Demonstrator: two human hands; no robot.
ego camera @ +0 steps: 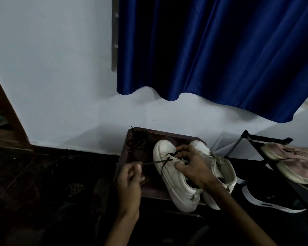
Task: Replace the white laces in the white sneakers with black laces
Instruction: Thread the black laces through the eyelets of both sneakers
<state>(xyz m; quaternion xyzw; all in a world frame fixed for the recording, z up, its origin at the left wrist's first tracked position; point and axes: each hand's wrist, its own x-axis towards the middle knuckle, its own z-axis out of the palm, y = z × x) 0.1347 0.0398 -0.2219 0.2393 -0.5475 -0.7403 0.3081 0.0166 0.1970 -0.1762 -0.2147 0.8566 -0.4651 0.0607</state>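
Note:
Two white sneakers stand on a dark wooden stool [132,189]. The left sneaker [169,176] has a black lace [164,162] threaded through its front eyelets. My left hand [130,176] pinches the lace's free end and holds it stretched out to the left of the shoe. My right hand [190,164] grips the left sneaker over its tongue and eyelets, fingers curled around the upper. The right sneaker [219,167] sits just behind, partly hidden by my right hand and arm. A loose tangle of dark laces [139,141] lies on the stool's far left corner.
A shoe rack [256,139] at the right holds pinkish sneakers [295,160]; a black shoe with a white sole [267,197] lies below. A blue curtain [212,50] hangs above against a white wall. Dark floor with dim objects lies to the left.

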